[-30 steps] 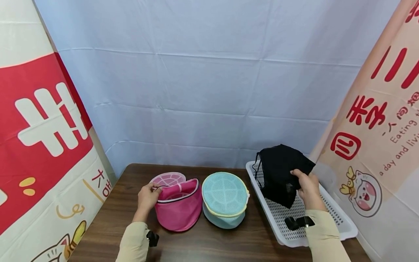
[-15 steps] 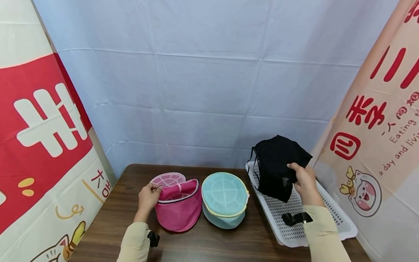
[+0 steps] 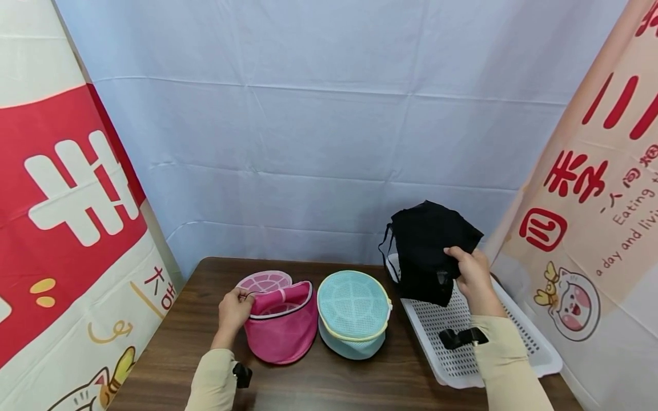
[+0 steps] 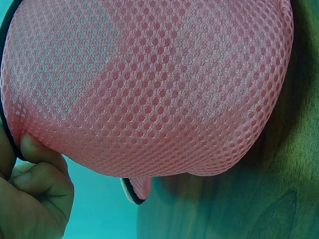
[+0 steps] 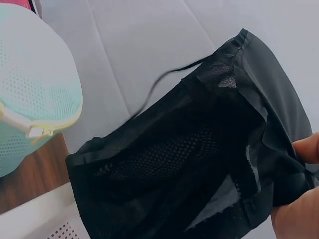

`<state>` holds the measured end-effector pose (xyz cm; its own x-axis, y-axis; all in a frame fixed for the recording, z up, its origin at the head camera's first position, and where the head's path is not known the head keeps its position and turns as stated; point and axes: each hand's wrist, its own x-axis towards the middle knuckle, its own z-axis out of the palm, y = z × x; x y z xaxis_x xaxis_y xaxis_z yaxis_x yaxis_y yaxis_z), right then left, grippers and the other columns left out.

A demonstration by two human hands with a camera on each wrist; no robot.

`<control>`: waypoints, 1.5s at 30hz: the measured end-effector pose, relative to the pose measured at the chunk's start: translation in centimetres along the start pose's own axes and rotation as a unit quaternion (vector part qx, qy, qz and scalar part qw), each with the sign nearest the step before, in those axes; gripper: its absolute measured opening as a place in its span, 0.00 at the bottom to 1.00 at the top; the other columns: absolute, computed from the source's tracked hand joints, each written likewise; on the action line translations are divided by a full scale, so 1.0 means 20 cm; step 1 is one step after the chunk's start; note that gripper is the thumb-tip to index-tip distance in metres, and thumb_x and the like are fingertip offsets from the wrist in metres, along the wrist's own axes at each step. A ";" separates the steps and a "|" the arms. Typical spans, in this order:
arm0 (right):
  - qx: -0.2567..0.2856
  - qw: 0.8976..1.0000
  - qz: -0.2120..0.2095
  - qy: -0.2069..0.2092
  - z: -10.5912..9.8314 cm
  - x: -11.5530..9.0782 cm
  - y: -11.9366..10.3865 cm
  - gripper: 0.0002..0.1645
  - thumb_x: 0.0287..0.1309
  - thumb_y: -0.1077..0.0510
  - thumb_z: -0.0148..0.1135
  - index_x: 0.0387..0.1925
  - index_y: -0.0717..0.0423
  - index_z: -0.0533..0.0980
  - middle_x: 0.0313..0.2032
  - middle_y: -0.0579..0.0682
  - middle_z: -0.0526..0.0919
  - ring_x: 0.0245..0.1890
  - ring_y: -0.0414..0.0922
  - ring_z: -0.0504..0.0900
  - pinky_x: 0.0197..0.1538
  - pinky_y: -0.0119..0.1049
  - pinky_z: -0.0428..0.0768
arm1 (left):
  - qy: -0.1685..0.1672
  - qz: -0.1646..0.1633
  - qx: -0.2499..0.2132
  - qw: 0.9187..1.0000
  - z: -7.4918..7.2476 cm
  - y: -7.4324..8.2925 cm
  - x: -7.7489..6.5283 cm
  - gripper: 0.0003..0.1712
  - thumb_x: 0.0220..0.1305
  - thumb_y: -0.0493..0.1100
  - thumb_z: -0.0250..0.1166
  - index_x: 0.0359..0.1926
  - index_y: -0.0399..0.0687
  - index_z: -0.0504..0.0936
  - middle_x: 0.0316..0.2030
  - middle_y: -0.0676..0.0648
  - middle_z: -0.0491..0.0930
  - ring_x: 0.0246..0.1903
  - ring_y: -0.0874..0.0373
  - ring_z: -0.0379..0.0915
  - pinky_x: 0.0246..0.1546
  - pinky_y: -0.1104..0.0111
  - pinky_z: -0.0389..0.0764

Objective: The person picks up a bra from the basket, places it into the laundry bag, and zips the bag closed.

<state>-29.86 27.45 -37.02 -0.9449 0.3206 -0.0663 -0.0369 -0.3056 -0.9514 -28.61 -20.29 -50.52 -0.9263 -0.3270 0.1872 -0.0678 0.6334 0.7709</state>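
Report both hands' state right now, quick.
Left hand: closed, pinching the rim of the pink bag.
Right hand: closed, holding the black cloth over the white basket.

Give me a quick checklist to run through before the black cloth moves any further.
1. Right hand gripping the black cloth: ok, pinched between thumb and fingers.
2. Left hand steadying the pink mesh bag: ok, fingers pinch its rim.
3. Pink bag's mouth open: ok, the pink lid is folded back behind it.
4. Loose parts gathered in: not ok, a thin black strap hangs free of the grip.
5. Cloth clear of the white basket: cannot tell, it overlaps the far end in the head view.
6. Turquoise mesh bag zipped shut: cannot tell, though its lid covers the top.
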 end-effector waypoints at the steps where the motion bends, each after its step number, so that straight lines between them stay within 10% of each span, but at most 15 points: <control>1: -0.004 1.000 -0.001 -0.003 0.01 0.00 0.00 0.17 0.57 0.69 0.56 0.47 0.58 0.65 0.40 0.46 0.71 0.31 0.35 0.77 0.35 0.25 0.75 | -0.001 0.000 -0.001 1.000 0.00 0.00 0.00 0.06 0.57 0.39 0.61 0.31 0.39 0.79 0.21 0.49 0.71 0.27 0.50 0.68 0.29 0.60 0.67; 45: -0.069 0.990 -0.051 -0.113 0.42 -0.08 0.04 0.18 0.59 0.69 0.53 0.50 0.63 0.63 0.46 0.53 0.67 0.34 0.40 0.73 0.38 0.30 0.71 | 0.002 -0.002 0.000 1.000 0.00 0.00 -0.02 0.07 0.58 0.41 0.63 0.32 0.41 0.80 0.21 0.51 0.71 0.25 0.53 0.68 0.27 0.62 0.66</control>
<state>-31.14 19.25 -35.07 -0.9876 0.1305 0.0872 -0.1068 -0.1516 -0.9826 -28.34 -20.21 -50.64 -0.9246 -0.3323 0.1861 -0.0719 0.6322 0.7715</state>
